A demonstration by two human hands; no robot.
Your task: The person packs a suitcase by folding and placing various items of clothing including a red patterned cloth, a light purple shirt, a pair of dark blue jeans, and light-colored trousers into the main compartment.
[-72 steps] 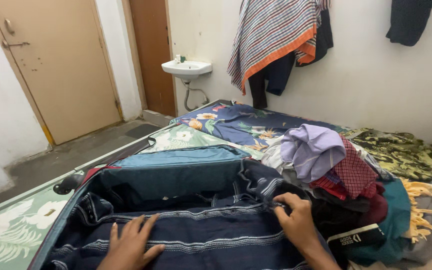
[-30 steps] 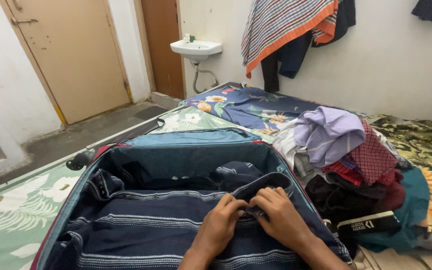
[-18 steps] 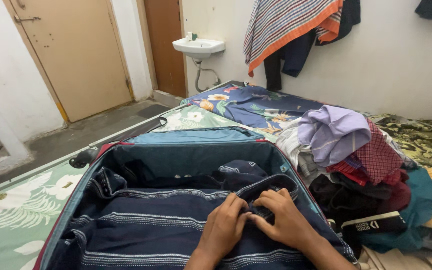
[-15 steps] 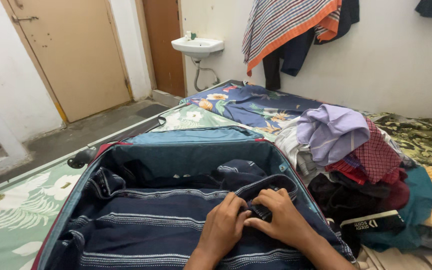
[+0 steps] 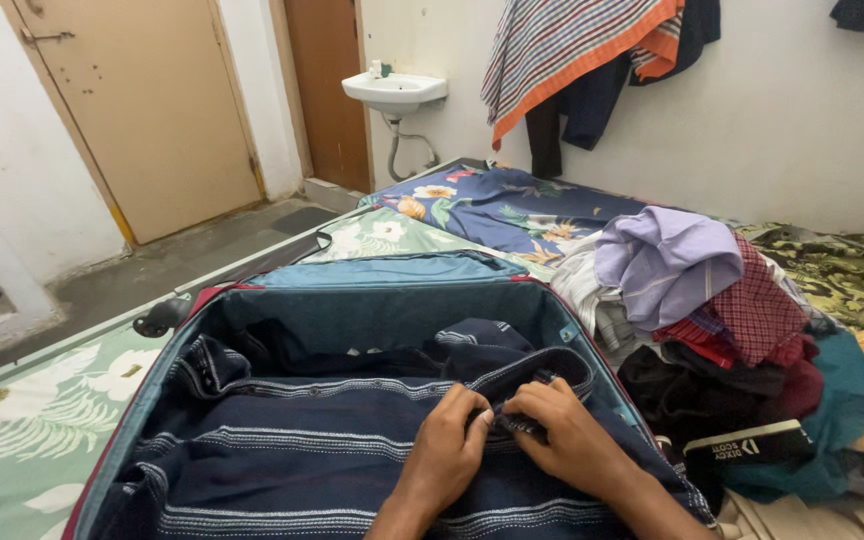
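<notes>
Clothes pile, wall sink, door

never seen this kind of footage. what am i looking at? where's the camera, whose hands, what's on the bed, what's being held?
There is no machine here. One camera sits on a person's head and looks down, so the two hands at the bottom are that person's own.

The left hand and right hand meet over a dark blue cloth with pale stripes. Both pinch a small fold of it between their fingers.

The cloth lies in an open suitcase with a teal lining, which rests on a bed with a green floral sheet.

To the right of the suitcase is a pile of clothes: lilac on top, red check and black below.

Behind: a small sink on the wall, a door, and a striped cloth hanging up.
</notes>
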